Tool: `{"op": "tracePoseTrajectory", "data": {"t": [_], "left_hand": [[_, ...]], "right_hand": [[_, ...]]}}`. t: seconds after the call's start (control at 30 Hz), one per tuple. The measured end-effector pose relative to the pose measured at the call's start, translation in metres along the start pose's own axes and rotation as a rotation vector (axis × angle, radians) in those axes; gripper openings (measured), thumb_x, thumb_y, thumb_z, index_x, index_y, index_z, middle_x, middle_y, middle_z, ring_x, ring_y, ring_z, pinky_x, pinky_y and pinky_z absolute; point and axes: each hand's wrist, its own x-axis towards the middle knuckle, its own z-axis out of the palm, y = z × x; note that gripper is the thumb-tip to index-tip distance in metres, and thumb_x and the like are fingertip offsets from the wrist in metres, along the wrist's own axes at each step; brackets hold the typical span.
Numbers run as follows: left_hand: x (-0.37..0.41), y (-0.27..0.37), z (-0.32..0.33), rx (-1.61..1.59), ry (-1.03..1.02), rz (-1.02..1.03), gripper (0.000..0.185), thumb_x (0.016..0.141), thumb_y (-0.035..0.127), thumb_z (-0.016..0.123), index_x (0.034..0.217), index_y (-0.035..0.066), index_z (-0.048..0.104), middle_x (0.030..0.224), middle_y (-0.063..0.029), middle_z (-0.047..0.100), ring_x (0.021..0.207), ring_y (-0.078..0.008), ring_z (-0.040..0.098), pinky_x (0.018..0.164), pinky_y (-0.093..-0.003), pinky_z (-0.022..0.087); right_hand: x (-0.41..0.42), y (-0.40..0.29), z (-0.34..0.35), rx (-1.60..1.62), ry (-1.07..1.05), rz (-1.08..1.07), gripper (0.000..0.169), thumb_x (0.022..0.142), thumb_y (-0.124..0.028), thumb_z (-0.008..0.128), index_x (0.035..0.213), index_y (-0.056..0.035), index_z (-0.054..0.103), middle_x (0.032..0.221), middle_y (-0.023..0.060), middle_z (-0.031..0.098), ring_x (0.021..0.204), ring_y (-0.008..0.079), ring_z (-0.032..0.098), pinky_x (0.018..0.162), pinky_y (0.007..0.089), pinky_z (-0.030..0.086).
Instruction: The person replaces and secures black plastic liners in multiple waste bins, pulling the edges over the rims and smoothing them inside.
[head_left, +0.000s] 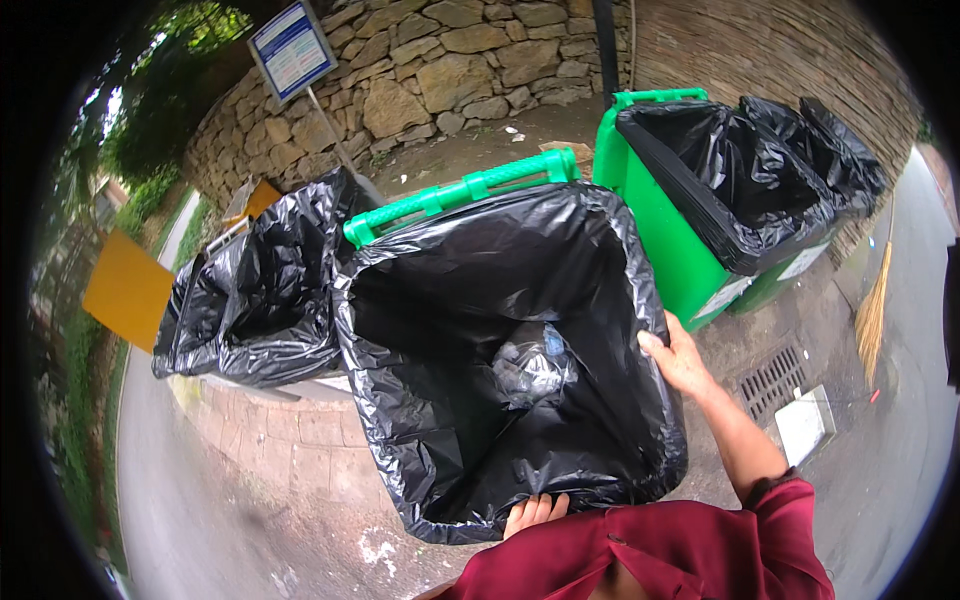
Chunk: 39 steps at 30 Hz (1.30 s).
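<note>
Right in front of me stands a wheelie bin with a green handle bar (472, 191) at its far side. A black plastic bin liner (420, 480) is folded over its rim. Deep inside lies a clear plastic bag of rubbish (532, 367), with something bluish in it. My right hand (679, 356) grips the liner-covered rim on the right, thumb on the inner side. At the near rim, the fingers of my left hand (536, 514) curl over the liner's edge; the rest of that hand is hidden beneath my red sleeve and shirt.
Green lined bins (660, 232) stand to the right, other lined bins (277, 292) to the left. A straw broom (874, 315), a drain grate (772, 382) and a white dustpan (802, 424) are at right. Behind are a signboard (292, 51) and a stone wall (450, 71).
</note>
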Motion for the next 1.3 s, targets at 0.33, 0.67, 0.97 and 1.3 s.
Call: {"op": "tracePoseTrajectory", "data": {"t": [0.33, 0.67, 0.97, 1.3], "left_hand": [[-0.030, 0.008, 0.006, 0.037, 0.053, -0.024, 0.035, 0.073, 0.028, 0.050, 0.105, 0.012, 0.056, 0.094, -0.0073, 0.056, 0.087, -0.0211, 0.055, 0.075, -0.0348, 0.041], [-0.041, 0.008, 0.013, 0.040, 0.025, 0.027, 0.036, 0.071, 0.028, 0.054, 0.103, 0.012, 0.058, 0.097, -0.0073, 0.056, 0.088, -0.0222, 0.056, 0.077, -0.0379, 0.039], [0.093, -0.046, -0.030, 0.043, 0.037, -0.027, 0.071, 0.063, 0.066, 0.058, 0.097, 0.004, 0.056, 0.089, -0.0106, 0.056, 0.083, -0.0283, 0.048, 0.079, -0.0443, 0.032], [0.210, -0.123, -0.016, 0.101, 0.215, -0.208, 0.044, 0.069, 0.047, 0.063, 0.088, 0.007, 0.062, 0.081, -0.0070, 0.058, 0.080, -0.0258, 0.053, 0.079, -0.0388, 0.036]], "right_hand": [[-0.056, 0.027, 0.019, -0.104, 0.119, -0.088, 0.066, 0.077, -0.025, 0.061, 0.128, 0.0008, 0.028, 0.095, 0.0280, 0.057, 0.091, 0.0388, 0.058, 0.079, 0.0407, 0.046], [-0.061, 0.017, 0.005, -0.113, 0.033, 0.023, 0.070, 0.079, -0.033, 0.060, 0.130, -0.0008, 0.025, 0.111, 0.0264, 0.052, 0.102, 0.0390, 0.053, 0.086, 0.0418, 0.042], [-0.027, 0.013, -0.035, -0.126, 0.077, -0.177, 0.063, 0.081, -0.036, 0.059, 0.126, 0.0018, 0.036, 0.116, 0.0261, 0.047, 0.107, 0.0371, 0.047, 0.091, 0.0419, 0.039], [-0.130, 0.187, -0.176, -0.272, 0.180, 0.395, 0.037, 0.076, -0.026, 0.066, 0.100, -0.0002, 0.056, 0.081, 0.0126, 0.061, 0.075, 0.0202, 0.058, 0.069, 0.0326, 0.047]]}}
